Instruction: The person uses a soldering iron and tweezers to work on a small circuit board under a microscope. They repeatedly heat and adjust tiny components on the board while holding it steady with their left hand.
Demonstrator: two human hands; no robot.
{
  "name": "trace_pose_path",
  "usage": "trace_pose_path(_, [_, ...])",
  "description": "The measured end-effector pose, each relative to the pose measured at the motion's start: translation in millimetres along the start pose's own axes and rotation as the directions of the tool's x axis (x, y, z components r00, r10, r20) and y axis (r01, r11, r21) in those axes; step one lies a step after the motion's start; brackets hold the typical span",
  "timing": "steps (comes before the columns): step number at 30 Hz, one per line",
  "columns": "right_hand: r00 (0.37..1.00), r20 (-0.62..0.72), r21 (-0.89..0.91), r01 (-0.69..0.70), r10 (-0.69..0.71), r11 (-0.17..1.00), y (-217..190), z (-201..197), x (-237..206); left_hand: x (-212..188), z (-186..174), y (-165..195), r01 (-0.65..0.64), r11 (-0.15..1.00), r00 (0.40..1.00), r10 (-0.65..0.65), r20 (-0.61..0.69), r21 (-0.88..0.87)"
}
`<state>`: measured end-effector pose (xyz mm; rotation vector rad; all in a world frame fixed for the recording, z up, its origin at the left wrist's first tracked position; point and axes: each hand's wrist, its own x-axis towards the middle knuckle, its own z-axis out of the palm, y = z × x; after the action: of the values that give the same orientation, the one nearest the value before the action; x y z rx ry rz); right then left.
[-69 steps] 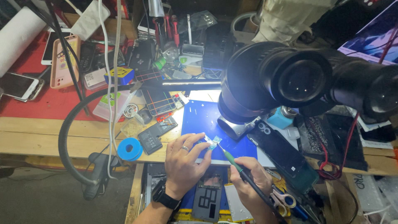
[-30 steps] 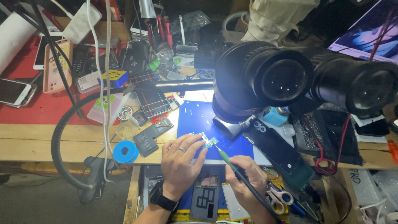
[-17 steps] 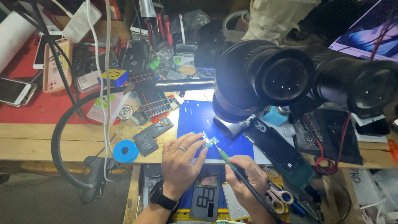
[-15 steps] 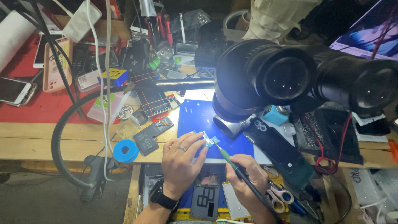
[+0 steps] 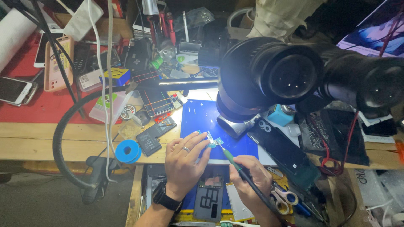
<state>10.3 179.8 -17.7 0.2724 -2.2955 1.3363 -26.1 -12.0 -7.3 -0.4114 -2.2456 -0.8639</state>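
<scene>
My left hand (image 5: 184, 162), with a ring and a dark wristwatch, pinches a small pale circuit board (image 5: 212, 142) against the blue work mat (image 5: 206, 120). My right hand (image 5: 251, 180) grips a soldering iron (image 5: 235, 164) with a green collar and dark handle; its tip touches the right edge of the small board. The large black microscope head (image 5: 294, 77) hangs just above and to the right of the board, lit from below.
A blue solder spool (image 5: 127, 151) and a black battery (image 5: 148, 143) lie left of the mat. Phones (image 5: 14, 90) rest on the red mat at left. A black flexible hose (image 5: 63, 143) loops off the bench edge. Scissors (image 5: 281, 199) lie in the open drawer.
The view has shifted slightly. Both hands stay at the small board, with the iron tip still on it.
</scene>
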Motion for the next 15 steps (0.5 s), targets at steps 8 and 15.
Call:
trace_pose_path(8, [1.000, -0.003, -0.007, 0.026, -0.026, 1.000, 0.9, -0.1, -1.2, 0.0, 0.7, -0.8, -0.011, 1.000, 1.000, 0.011, -0.009, -0.001])
trace_pose_path(15, [1.000, -0.003, -0.002, 0.027, -0.027, 1.000, 0.1, 1.3, -0.6, 0.5, -1.1, -1.6, -0.013, 1.000, 1.000, 0.013, -0.010, -0.009])
